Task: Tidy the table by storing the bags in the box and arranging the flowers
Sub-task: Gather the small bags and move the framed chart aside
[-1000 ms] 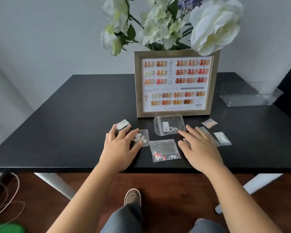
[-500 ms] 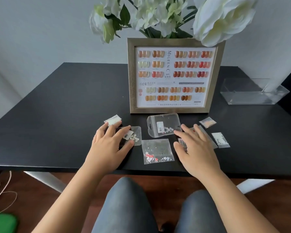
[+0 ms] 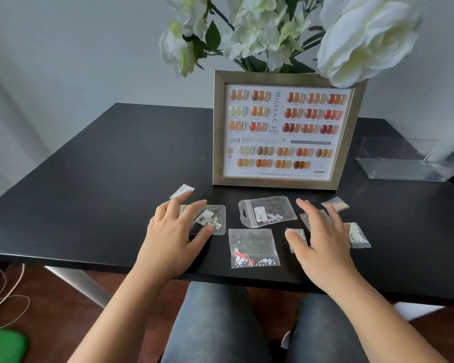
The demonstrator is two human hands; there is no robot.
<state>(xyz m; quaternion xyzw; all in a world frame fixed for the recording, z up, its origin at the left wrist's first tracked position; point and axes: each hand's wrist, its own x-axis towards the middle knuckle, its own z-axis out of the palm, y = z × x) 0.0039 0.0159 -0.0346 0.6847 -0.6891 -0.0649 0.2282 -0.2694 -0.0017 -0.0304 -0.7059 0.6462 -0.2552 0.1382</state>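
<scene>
Head view: camera has dipped closer since a second ago; bags unmoved on tabletop. Left hand grip spread, flat on one bag; right hand spread over others. Box far right, empty; gathering barely begun. Flowers untouched.

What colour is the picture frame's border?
Muted gold, on the picture frame, seen clearest in the head view.
</scene>
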